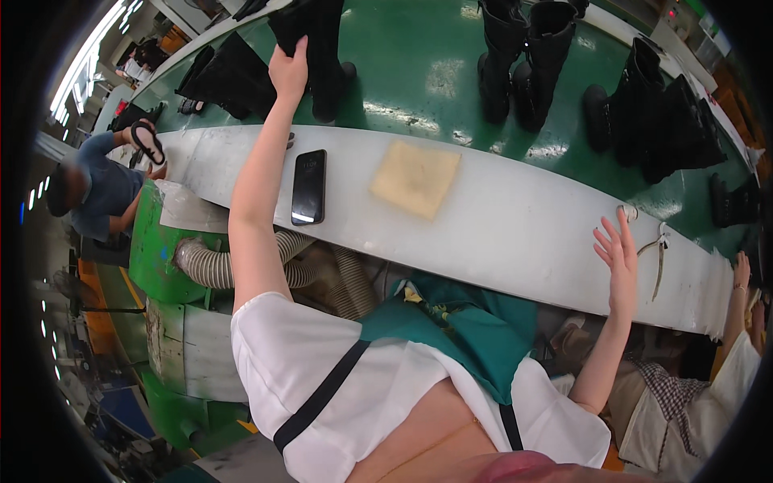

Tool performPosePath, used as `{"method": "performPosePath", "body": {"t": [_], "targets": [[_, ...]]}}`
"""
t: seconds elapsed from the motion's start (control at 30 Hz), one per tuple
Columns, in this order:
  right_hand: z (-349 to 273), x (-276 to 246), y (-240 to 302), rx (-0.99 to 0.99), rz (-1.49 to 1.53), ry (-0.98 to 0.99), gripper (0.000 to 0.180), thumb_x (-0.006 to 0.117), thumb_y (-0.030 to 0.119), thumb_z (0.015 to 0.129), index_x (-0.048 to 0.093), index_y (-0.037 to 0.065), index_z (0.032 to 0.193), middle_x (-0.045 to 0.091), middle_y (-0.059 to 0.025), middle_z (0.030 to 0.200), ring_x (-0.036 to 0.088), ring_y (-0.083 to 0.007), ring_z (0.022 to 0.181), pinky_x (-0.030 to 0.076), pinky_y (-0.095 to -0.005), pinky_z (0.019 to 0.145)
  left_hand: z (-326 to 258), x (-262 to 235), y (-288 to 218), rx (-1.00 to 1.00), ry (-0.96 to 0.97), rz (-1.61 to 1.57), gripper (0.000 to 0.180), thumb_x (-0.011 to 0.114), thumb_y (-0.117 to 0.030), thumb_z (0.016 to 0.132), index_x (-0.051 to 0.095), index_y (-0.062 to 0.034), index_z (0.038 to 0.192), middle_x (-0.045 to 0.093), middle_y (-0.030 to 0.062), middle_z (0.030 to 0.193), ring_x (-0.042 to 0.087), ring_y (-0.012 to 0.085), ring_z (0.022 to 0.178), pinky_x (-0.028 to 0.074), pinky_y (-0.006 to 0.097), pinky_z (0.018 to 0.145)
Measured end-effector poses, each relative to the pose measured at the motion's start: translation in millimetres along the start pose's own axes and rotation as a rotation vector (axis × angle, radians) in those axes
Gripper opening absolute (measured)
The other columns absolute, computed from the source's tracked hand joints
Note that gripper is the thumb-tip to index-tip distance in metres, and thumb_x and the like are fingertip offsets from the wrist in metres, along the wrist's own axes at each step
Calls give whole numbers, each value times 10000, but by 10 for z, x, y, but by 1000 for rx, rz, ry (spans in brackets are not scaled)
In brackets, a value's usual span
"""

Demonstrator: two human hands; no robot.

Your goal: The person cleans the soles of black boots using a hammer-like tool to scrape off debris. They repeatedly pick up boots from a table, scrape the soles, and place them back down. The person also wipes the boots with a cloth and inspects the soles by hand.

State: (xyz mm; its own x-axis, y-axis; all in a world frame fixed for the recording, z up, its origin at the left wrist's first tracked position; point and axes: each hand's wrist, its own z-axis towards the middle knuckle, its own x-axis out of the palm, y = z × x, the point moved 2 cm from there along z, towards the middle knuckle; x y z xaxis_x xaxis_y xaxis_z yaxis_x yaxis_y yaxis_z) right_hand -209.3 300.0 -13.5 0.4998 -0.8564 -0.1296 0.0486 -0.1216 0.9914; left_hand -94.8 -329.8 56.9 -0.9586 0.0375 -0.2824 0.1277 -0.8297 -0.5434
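My left hand [288, 71] reaches far out over the green conveyor belt [419, 72] and grips the shaft of a tall black boot [320, 48] standing on it. Over the white ledge [515, 225], toward its right end, my right hand [617, 256] hovers open with fingers spread, holding nothing. A small ring-shaped object [627, 212] and metal pliers [659, 256] lie just beside that hand. A black phone [308, 186] and a tan square pad [415, 178] lie on the ledge between my arms.
More black boots stand on the belt: a pair [525, 60] at centre back, several [660, 121] to the right, others [225, 76] to the left. A person in blue [101, 189] holds a shoe at left. Another person's hand [741, 270] shows at right. A ribbed hose [217, 266] runs under the ledge.
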Motion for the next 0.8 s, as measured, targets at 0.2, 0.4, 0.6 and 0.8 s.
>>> {"method": "performPosePath", "body": {"t": [0.2,0.4,0.6,0.8], "targets": [[82,885,131,-40,65,204,511,436,292,980,339,64,1427,501,-182,1322,502,-281,1206,359,-375,1034,-248,-239,-1113,-144,-142,-778,230,582,-87,846,611,55,1026,654,86,958,615,175,878,469,274,814],[594,1805,579,-190,369,171,523,442,287,981,325,42,1428,418,-135,1413,367,-220,1323,231,-339,1113,-1232,-253,-2274,-95,-96,-994,137,579,-12,814,625,47,929,652,91,927,614,144,790,505,260,740],[1045,1340,183,-508,437,516,525,194,370,1019,544,63,777,558,-81,698,500,-242,732,365,-353,826,-2396,194,-3027,670,239,-1076,297,731,-264,639,535,-79,765,514,89,756,519,264,630,382,373,476],[944,954,259,-553,608,911,607,66,362,1019,479,138,635,517,-5,582,441,-165,640,335,-315,745,-2892,66,-3293,488,570,-1044,401,762,-309,702,620,-132,1032,585,25,979,564,242,823,461,348,677]]}}
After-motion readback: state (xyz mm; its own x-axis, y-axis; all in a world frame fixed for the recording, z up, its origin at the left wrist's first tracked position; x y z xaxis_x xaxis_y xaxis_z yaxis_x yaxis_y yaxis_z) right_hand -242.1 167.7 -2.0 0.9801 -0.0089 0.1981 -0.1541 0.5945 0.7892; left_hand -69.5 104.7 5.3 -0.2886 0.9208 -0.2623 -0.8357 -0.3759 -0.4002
